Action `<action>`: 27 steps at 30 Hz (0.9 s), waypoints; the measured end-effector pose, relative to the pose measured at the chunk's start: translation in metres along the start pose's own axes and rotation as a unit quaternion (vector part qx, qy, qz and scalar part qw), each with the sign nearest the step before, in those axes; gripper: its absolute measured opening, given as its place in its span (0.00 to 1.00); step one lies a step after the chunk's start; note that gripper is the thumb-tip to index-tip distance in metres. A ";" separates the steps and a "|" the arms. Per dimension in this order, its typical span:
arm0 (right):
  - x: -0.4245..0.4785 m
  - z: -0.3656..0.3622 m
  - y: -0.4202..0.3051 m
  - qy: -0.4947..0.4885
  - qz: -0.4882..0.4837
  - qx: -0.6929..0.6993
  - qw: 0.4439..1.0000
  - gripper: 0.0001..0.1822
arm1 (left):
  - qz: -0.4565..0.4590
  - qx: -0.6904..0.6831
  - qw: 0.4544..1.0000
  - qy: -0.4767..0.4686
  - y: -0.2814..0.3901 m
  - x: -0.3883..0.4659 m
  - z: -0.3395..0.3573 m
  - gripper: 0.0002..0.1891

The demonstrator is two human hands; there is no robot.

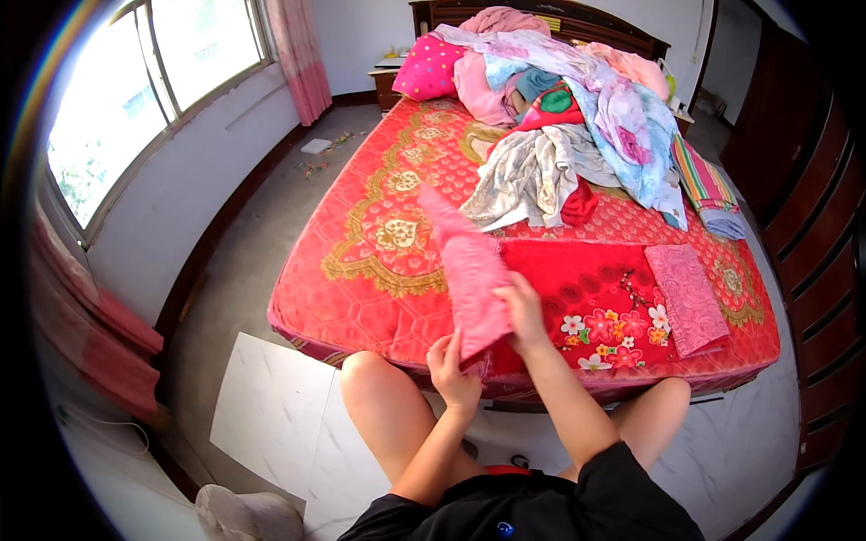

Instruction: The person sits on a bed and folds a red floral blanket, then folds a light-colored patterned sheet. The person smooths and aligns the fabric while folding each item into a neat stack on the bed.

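Observation:
On the bed before me lies a red cloth [588, 270] printed with flowers, possibly a small blanket. Its right end is folded over, with the textured pink underside [687, 297] facing up. The left end, a pink flap [470, 270], is lifted off the mattress and looks slightly blurred. My left hand [457, 375] pinches the flap's near corner by the bed's front edge. Against the flap's right side is my right hand [524, 311], its fingers closed on the fabric; the fingertips are partly hidden.
A heap of bedding [541, 135] covers the far part of the bed, beside a pink dotted pillow [427, 67]. Striped folded cloth [707, 182] lies at the right edge. The mattress [365, 304] has a red patterned cover. My bare knees [379, 392] are against its front.

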State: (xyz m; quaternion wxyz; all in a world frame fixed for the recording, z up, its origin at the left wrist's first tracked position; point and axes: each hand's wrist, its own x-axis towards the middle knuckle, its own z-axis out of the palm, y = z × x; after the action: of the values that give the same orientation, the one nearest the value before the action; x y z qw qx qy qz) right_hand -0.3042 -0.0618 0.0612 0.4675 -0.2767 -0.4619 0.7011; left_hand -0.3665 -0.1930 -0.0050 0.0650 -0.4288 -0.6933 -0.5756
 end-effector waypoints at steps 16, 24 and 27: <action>-0.104 -0.164 0.008 0.066 -0.162 -0.709 0.683 0.20 | 0.009 -0.023 0.988 -0.150 0.027 -0.021 0.023 0.35; -0.145 -0.175 0.027 0.010 -0.178 -0.714 0.677 0.23 | 0.282 -0.065 0.935 -0.205 0.154 0.002 0.115 0.18; -0.158 -0.198 -0.001 -0.092 -0.084 -0.610 0.782 0.23 | 0.348 -0.117 0.886 -0.282 0.192 -0.023 0.172 0.18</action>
State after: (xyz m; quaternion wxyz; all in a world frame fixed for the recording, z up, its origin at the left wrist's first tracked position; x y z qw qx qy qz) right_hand -0.0764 -0.1285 -0.0283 0.2130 -0.3985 -0.8555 0.2529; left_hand -0.1543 -0.0639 0.0682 0.0119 -0.7914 -0.4161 -0.4477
